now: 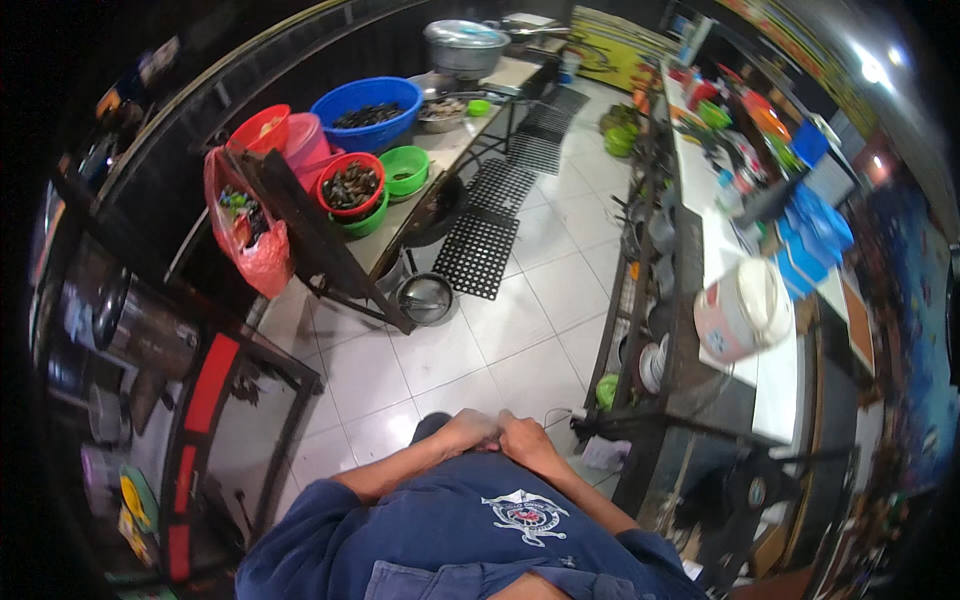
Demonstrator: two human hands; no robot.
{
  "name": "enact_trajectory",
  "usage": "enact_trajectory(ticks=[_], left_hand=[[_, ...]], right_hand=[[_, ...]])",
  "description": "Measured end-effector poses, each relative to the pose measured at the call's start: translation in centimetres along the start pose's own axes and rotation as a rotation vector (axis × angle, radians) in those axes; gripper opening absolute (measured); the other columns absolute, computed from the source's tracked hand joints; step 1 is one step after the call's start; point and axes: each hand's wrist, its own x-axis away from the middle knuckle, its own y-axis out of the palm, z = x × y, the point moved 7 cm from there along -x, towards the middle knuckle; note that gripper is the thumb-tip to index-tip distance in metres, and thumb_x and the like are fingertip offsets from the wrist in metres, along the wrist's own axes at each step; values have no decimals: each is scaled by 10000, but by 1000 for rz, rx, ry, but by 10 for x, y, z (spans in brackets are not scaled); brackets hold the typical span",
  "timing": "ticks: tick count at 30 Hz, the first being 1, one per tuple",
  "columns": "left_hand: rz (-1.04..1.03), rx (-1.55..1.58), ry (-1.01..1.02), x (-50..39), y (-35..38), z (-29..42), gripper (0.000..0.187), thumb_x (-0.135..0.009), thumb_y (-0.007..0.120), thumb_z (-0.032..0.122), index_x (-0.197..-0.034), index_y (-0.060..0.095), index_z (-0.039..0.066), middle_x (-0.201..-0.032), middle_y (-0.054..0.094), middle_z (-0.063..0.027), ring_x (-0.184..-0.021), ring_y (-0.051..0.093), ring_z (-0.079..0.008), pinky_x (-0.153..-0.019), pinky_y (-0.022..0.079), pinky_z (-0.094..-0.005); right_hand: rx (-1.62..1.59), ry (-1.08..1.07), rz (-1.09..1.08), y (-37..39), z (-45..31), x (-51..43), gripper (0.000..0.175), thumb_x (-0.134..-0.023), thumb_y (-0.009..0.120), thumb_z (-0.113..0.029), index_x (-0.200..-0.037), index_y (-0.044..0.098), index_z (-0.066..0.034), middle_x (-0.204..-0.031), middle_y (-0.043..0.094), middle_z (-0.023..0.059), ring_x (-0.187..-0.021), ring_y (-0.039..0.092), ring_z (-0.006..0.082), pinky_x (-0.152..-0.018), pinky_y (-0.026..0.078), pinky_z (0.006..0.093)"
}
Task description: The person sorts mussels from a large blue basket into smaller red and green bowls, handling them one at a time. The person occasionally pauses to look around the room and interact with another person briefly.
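My left hand point(471, 430) and my right hand point(523, 437) meet in front of my belly, at the lower hem of my dark blue shirt point(442, 502). The fingers are bent and close together, with the left hand slightly blurred. Whether anything small is between them cannot be made out. Beyond the hands lies the white tiled floor point(450, 367). A frying pan point(424, 298) rests low beside the near end of the left-hand table, farther ahead of me.
On the left table point(450, 150), a blue basin point(367, 112) and red bowl point(351, 186) hold dark shellfish. A pink plastic bag point(251, 240) hangs from its end. Black perforated mats point(480, 251) line the floor. The right counter point(720, 247) bears a drink cooler point(739, 311); pots fill shelves below.
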Motion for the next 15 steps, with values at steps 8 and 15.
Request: enact_trajectory(ticks=[8,15], left_hand=[[-39,33,50,-141,-37,90,158,-795,606,123,-767,652,-26,-705,633,-65,-608,584,-111,-519,451,-227],[-53,-199,148,-295,-71,228,191,-750,628,161,-709,659,-23,-649,624,-89,-596,591,-143,-537,468,-267]], right_hand=[[-54,0,-66,-75,83,-130,243,-802,587,-165,-974,491,-23,-772,625,275,-770,610,473,-685,470,556],[154,129,58,-182,144,-269,272,-799,606,-179,-959,448,-26,-759,617,278,-750,604,471,-662,465,557]])
